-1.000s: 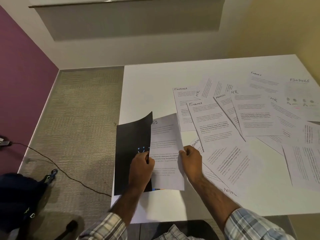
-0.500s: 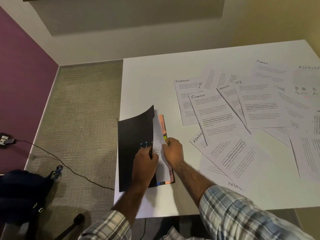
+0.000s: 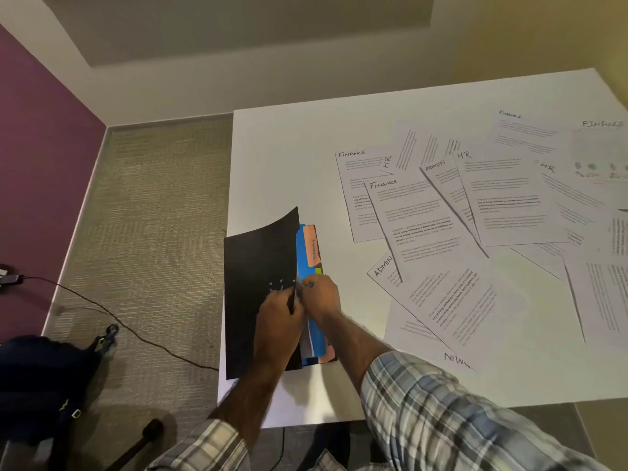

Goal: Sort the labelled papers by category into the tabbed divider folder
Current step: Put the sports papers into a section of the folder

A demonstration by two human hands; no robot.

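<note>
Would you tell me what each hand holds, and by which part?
The left hand grips the black folder cover at its free right edge. The right hand curls at the edge of the dividers; what it pinches cannot be told.

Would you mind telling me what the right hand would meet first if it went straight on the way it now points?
Most likely the raised black folder cover, which the left hand holds up just beyond the right hand; depth is hard to judge here.
</note>
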